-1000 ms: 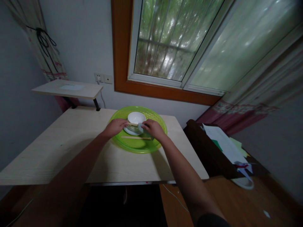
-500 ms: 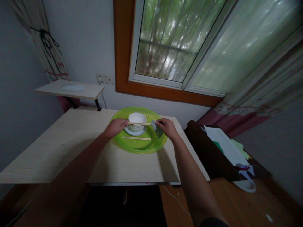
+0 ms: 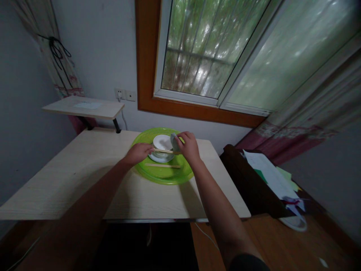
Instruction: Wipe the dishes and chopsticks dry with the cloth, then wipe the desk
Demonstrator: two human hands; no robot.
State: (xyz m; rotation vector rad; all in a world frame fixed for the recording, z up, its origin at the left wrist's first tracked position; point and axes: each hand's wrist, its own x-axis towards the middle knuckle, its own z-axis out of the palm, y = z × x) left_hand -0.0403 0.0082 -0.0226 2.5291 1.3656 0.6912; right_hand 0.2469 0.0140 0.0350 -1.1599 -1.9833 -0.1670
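My left hand (image 3: 140, 152) is closed on one end of wooden chopsticks (image 3: 163, 151), held level over the dishes. Pinched in my right hand (image 3: 188, 146) is a grey-green cloth (image 3: 174, 142), raised by the right side of the bowls and near the chopsticks' other end. White bowls (image 3: 162, 140) stand stacked on a white plate (image 3: 159, 160), partly hidden by the chopsticks and cloth. Another pair of chopsticks (image 3: 163, 165) lies in front of the plate. All these dishes rest in a round green plastic tray (image 3: 166, 178).
The tray sits on a pale wooden table (image 3: 93, 180). A small raised shelf (image 3: 84, 107) with a paper on it stands at the back left. To the right is a dark brown piece of furniture (image 3: 248, 180) with papers (image 3: 270, 175). Behind is a window (image 3: 208, 56).
My right hand has moved left with the cloth, from the tray's right side to beside the bowls. The cloth is now raised. My left hand has barely moved.
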